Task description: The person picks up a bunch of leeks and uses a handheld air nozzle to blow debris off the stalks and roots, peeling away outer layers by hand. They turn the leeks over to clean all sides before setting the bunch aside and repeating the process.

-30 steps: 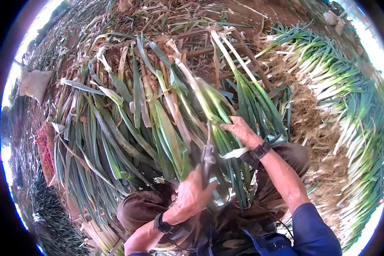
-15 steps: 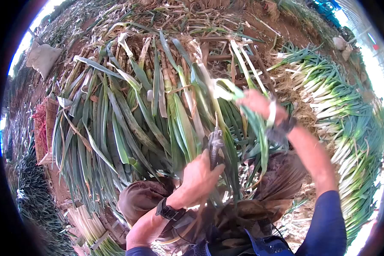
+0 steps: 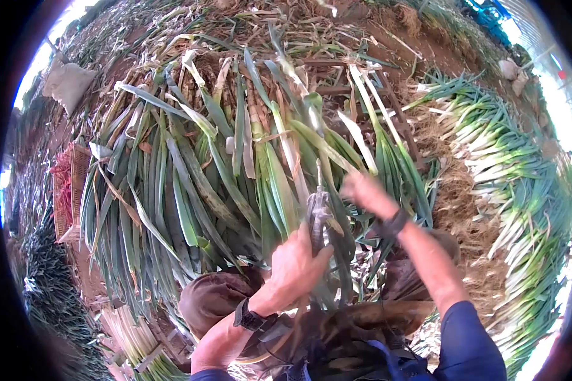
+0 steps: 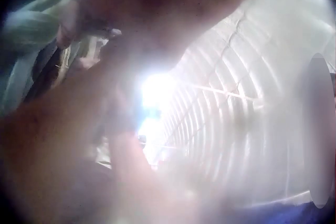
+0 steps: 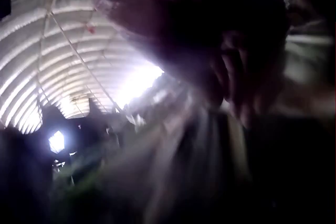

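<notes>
My left hand [image 3: 295,263] is curled round the handle of a grey air gun [image 3: 319,213], its thin nozzle pointing away from me at the long green onions. Motion blurs my right hand [image 3: 368,193], just right of the nozzle. A pale green onion leaf [image 3: 324,147] runs up to its fingers. In the right wrist view the fingers [image 5: 228,79] are curled, with a pale strip [image 5: 239,142] at their tips. A white onion piece [image 3: 358,136] stands just beyond this hand. The left wrist view is mostly glare and blur.
A thick heap of untrimmed green onions [image 3: 165,184] lies left and ahead. Along the right side runs a row of clean white-stalked onions [image 3: 483,152], beside dry roots [image 3: 464,197]. A basket [image 3: 73,190] stands at far left, a tied bundle [image 3: 143,346] at lower left.
My right hand swung right and up with a peeled leaf, then came back left toward the nozzle. A pale scrap now shows at the top edge. The left hand stayed nearly in place.
</notes>
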The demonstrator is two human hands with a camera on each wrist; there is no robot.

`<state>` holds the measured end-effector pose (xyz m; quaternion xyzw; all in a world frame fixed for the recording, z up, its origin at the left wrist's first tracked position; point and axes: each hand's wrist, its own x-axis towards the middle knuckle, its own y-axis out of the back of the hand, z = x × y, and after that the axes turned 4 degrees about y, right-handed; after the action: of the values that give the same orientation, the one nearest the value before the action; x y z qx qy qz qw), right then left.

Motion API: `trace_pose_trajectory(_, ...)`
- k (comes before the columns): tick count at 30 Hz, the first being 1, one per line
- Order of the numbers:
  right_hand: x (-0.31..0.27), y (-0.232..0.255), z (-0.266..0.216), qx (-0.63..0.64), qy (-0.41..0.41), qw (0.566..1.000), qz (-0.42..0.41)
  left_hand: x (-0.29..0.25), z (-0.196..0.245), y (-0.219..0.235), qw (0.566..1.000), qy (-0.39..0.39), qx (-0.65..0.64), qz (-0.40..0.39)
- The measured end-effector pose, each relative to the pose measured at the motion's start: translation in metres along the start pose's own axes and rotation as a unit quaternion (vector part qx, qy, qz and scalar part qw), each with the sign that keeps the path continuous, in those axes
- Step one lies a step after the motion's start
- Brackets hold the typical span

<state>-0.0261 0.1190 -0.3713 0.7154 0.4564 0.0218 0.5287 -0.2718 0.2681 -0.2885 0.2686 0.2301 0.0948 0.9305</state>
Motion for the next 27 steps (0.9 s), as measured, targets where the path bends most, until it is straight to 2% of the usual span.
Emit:
trace_pose_trajectory(2, -0.014, -0.067, 0.005, 0.014, -0.048, 0.998, 0.028, 0.0, -0.001, -0.002, 1.0, -0.001, -0.001, 0.005)
trace_pose_trajectory(3, -0.011, -0.081, 0.004, 0.016, -0.05, 0.998, 0.027, 0.0, -0.001, -0.003, 1.0, -0.002, -0.01, 0.016)
trace_pose_trajectory(5, -0.003, -0.099, 0.008, 0.156, -0.052, 0.971, 0.175, 0.002, 0.001, -0.003, 1.0, 0.009, -0.006, 0.001)
trace_pose_trajectory(7, 0.016, -0.105, 0.028, 0.182, -0.057, 0.964, 0.186, 0.006, 0.002, -0.005, 1.0, 0.013, 0.008, 0.01)
trace_pose_trajectory(8, 0.016, -0.092, 0.014, 0.21, -0.064, 0.957, 0.19, 0.008, 0.004, -0.004, 1.0, 0.014, 0.011, 0.012)
trace_pose_trajectory(9, 0.005, -0.073, 0.011, 0.21, -0.052, 0.968, 0.125, 0.01, 0.005, -0.004, 1.0, 0.006, 0.007, 0.015)
trace_pose_trajectory(10, -0.003, -0.061, 0.009, 0.211, -0.053, 0.968, 0.123, 0.012, 0.006, -0.005, 1.0, -0.003, 0.0, 0.016)
trace_pose_trajectory(12, -0.021, -0.041, 0.017, 0.324, -0.039, 0.94, 0.094, 0.013, 0.015, -0.004, 1.0, -0.006, -0.02, 0.004)
trace_pose_trajectory(13, -0.036, -0.017, 0.007, 0.409, -0.044, 0.911, 0.043, 0.014, 0.019, -0.005, 0.999, -0.008, -0.037, -0.006)
trace_pose_trajectory(14, -0.036, -0.018, 0.015, 0.41, -0.046, 0.91, 0.047, 0.015, 0.02, -0.008, 0.999, -0.011, -0.036, -0.009)
trace_pose_trajectory(15, -0.034, -0.02, 0.024, 0.545, -0.027, 0.838, 0.017, 0.016, 0.021, -0.012, 0.999, -0.018, -0.04, -0.019)
trace_pose_trajectory(16, -0.036, -0.015, 0.022, 0.666, -0.006, 0.746, -0.013, 0.017, 0.02, -0.016, 0.998, -0.024, -0.044, -0.028)
trace_pose_trajectory(17, -0.038, -0.009, 0.022, 0.627, -0.069, 0.776, -0.012, 0.02, 0.019, -0.019, 0.999, -0.044, -0.02, -0.016)
trace_pose_trajectory(18, -0.034, -0.006, 0.019, 0.631, -0.07, 0.773, -0.01, 0.022, 0.019, -0.021, 0.999, -0.044, -0.015, -0.019)
trace_pose_trajectory(20, -0.025, -0.003, 0.016, 0.49, -0.043, 0.871, 0.006, 0.03, 0.027, -0.017, 0.998, -0.017, -0.059, 0.01)
trace_pose_trajectory(21, -0.014, -0.013, 0.026, 0.407, -0.002, 0.912, 0.043, 0.034, 0.031, -0.011, 0.996, -0.003, -0.087, -0.002)
trace_pose_trajectory(22, -0.016, -0.01, 0.021, 0.408, -0.002, 0.912, 0.043, 0.039, 0.035, -0.008, 0.996, -0.003, -0.087, -0.001)
trace_pose_trajectory(23, -0.021, -0.005, 0.012, 0.264, -0.018, 0.961, 0.076, 0.043, 0.038, -0.006, 0.996, 0.003, -0.091, 0.002)
trace_pose_trajectory(24, -0.025, -0.001, 0.005, 0.114, -0.034, 0.987, 0.108, 0.048, 0.041, -0.004, 0.995, 0.01, -0.096, 0.006)
trace_pose_trajectory(25, -0.022, -0.011, 0.014, -0.019, 0.047, 0.987, 0.151, 0.05, 0.047, -0.002, 0.993, 0.014, -0.117, 0.003)
trace_pose_trajectory(26, -0.028, -0.015, 0.012, -0.018, 0.047, 0.987, 0.151, 0.053, 0.049, -0.002, 0.993, 0.014, -0.117, 0.003)
trace_pose_trajectory(27, -0.036, -0.021, 0.011, -0.037, 0.048, 0.98, 0.189, 0.057, 0.05, -0.002, 0.994, 0.017, -0.106, 0.0)
